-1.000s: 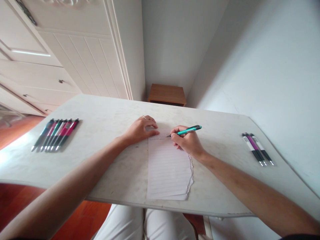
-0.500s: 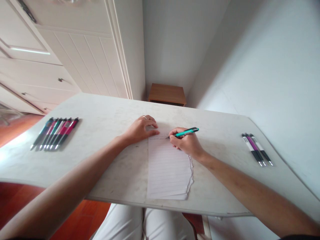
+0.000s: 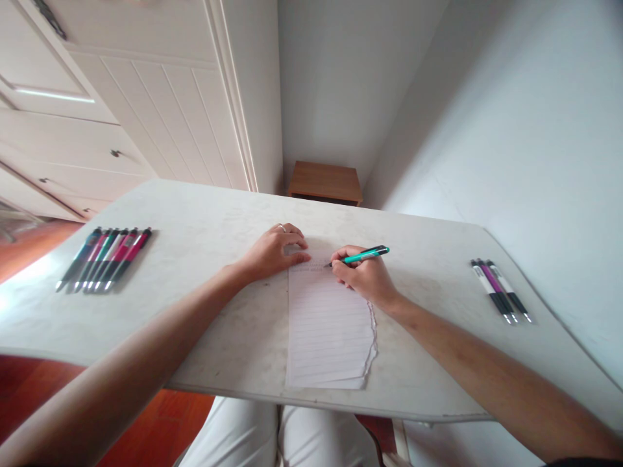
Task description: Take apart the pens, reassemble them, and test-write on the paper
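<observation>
- At mid-table point(image 3: 195, 220), a green pen point(image 3: 363, 255) slants over the far end of a torn lined sheet point(image 3: 326, 324), tip on the paper.
- The right hand point(image 3: 363, 275) has its fingers clamped on the pen.
- The left hand point(image 3: 272, 251) presses the sheet's far left corner, fingers together and flat.
- A row of pens point(image 3: 104, 258) lies left, and three pens point(image 3: 501, 290) lie right.

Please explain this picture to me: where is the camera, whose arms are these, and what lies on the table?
The camera is worn on a person's head and looks down, so both arms are that person's own. The left hand rests on the top of lined paper with a torn right edge, on a white table. The right hand holds a green pen, its tip at the paper. A row of pens lies far left; three pens lie far right.
</observation>
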Demonstrator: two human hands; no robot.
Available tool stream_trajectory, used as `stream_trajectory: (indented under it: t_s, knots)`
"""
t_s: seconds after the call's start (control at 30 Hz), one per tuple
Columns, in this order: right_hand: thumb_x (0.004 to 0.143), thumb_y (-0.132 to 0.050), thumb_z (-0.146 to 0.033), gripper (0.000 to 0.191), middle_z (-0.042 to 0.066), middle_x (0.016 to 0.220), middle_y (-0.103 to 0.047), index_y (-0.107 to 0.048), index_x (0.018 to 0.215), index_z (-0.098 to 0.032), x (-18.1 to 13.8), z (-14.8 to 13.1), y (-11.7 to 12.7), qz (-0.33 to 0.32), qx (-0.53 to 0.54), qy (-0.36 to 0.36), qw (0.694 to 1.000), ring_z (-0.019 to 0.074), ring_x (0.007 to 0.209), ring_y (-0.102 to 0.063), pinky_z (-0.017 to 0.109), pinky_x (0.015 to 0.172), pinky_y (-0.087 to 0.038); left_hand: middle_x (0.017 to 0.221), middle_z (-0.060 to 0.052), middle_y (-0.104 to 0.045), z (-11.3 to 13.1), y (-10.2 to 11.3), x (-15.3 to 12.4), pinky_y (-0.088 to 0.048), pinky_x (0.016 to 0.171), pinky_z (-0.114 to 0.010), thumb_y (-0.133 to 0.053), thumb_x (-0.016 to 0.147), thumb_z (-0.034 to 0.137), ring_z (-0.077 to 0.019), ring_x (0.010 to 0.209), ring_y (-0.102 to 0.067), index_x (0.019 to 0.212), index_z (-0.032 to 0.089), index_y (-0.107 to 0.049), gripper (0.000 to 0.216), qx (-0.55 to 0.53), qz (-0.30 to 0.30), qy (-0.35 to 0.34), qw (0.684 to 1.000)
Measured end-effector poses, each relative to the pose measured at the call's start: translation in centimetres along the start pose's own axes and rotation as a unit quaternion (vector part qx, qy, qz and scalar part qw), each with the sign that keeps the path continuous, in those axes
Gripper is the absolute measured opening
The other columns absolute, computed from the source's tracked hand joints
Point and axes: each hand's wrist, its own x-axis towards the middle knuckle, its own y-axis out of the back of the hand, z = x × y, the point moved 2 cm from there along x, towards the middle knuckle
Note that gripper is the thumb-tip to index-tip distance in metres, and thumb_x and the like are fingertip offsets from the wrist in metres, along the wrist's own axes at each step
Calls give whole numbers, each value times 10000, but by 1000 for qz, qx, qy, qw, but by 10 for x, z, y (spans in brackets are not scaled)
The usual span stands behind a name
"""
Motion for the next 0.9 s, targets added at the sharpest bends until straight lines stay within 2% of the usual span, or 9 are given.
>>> stream_trajectory:
  t_s: [0.2,0.33,0.5,0.7,0.9]
  knots:
    - [730,-613,-262,103,-21,526,-592,-648,746,-167,-1,-1,0,-1,-19,3,1000,97,432,-524,185,400,-391,1068,-72,-661,0,0,0,-465,965,-371,-663,832,435,-228,1034,-608,926,212,-726,251,3,-2,2,1000]
    - [720,-624,-267,110,-21,525,-596,-649,748,-163,0,0,0,-7,8,-3,1000,102,441,-539,183,399,-405,1068,-74,-659,0,1,0,-462,966,-364,-661,834,430,-227,1038,-607,926,208,-726,249,2,-2,5,1000]
    - [712,-614,-291,131,-35,496,-578,-624,759,-169,3,2,3,39,55,-22,997,99,410,-515,179,370,-388,1070,-78,-657,2,2,0,-462,962,-366,-662,835,436,-228,1035,-605,924,201,-726,259,-1,-8,6,1000]
    - [710,-612,-254,88,-34,484,-566,-634,707,-169,1,0,2,14,-10,-3,1000,96,409,-507,186,385,-364,1074,-81,-658,4,3,0,-463,964,-373,-658,835,429,-232,1038,-603,924,199,-724,256,0,-6,6,1000]
    - [733,-609,-254,84,-33,516,-583,-648,728,-179,1,0,2,6,-16,0,1000,108,453,-557,187,410,-388,1077,-83,-661,4,2,0,-465,970,-381,-653,834,432,-237,1041,-603,925,203,-729,257,4,-9,7,1000]
